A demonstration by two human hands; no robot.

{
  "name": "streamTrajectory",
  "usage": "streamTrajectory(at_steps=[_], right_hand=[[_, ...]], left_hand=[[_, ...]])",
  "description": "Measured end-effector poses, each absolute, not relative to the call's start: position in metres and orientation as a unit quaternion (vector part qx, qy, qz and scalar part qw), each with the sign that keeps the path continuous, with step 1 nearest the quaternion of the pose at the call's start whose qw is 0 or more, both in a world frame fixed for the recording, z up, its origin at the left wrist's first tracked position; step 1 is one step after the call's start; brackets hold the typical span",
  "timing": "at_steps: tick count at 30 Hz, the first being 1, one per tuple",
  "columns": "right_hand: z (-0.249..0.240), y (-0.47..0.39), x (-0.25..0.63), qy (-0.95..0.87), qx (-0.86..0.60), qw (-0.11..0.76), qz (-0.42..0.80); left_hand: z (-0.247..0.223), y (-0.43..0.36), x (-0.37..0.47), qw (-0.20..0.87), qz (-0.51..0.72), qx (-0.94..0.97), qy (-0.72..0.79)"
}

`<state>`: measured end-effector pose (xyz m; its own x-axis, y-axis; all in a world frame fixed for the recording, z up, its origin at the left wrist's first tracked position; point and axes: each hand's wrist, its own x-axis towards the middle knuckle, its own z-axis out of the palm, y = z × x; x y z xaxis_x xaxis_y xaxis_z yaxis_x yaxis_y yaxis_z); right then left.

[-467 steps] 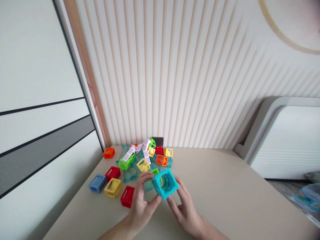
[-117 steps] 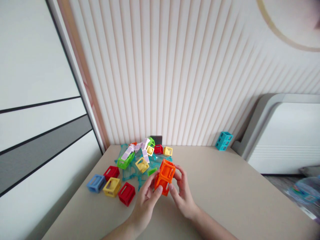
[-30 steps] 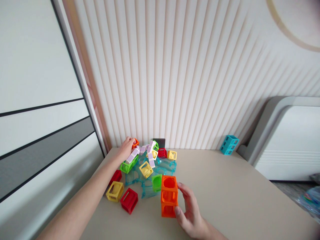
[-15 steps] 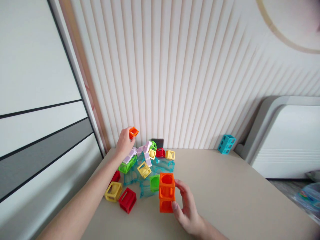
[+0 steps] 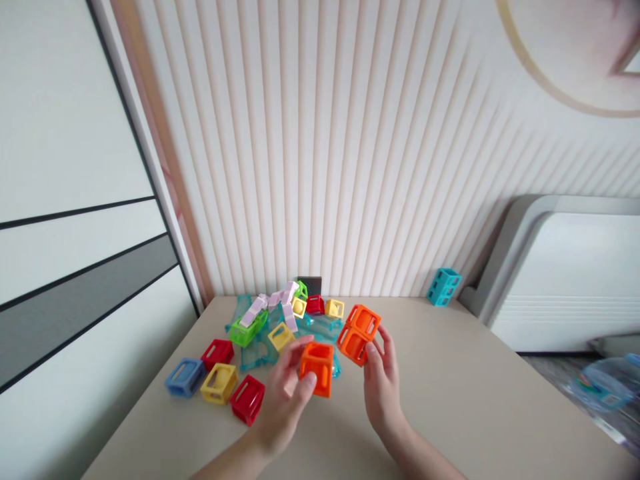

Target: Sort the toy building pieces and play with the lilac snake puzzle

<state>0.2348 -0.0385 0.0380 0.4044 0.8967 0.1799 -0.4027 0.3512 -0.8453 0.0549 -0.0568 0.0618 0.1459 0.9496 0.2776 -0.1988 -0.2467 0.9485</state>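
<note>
Between the thumb and fingers of my left hand (image 5: 287, 400) is a single orange cube (image 5: 317, 369), held above the front of the table. My right hand (image 5: 383, 373) grips a joined pair of orange cubes (image 5: 359, 335), tilted and a little higher. A small gap separates the single cube from the pair. Left of my left hand lie a red cube (image 5: 247, 400), a yellow cube (image 5: 219, 383), a blue cube (image 5: 185, 377) and another red cube (image 5: 217, 354).
Behind my hands is a pile of clear teal pieces (image 5: 255, 353), green blocks (image 5: 249, 329) and lilac pieces (image 5: 289, 316). A teal block stack (image 5: 444, 287) stands by the ribbed wall (image 5: 350, 147). A white panel (image 5: 575, 280) rises at right.
My left hand has come back from the rear of the pile with the single orange cube. The orange pair is now raised and tilted in my right hand. The blue cube has come into sight.
</note>
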Motion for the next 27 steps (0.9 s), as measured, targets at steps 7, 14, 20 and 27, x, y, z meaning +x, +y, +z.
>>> streamTrajectory(at_steps=[7,14,20,27], right_hand=[[0.039,-0.035,0.240,-0.308,-0.352,0.771,0.432],[0.039,-0.050,0.230,-0.374,-0.296,0.730,0.489],[0.033,-0.057,0.225,-0.418,-0.281,0.700,0.506],[0.042,-0.062,0.226,-0.467,-0.310,0.666,0.492]], left_hand=[[0.029,-0.078,0.065,0.524,0.487,0.610,0.341],[0.024,-0.075,0.065,0.521,0.500,0.592,0.358],[0.024,-0.075,0.064,0.516,0.519,0.572,0.371],[0.028,-0.074,0.063,0.513,0.509,0.584,0.371]])
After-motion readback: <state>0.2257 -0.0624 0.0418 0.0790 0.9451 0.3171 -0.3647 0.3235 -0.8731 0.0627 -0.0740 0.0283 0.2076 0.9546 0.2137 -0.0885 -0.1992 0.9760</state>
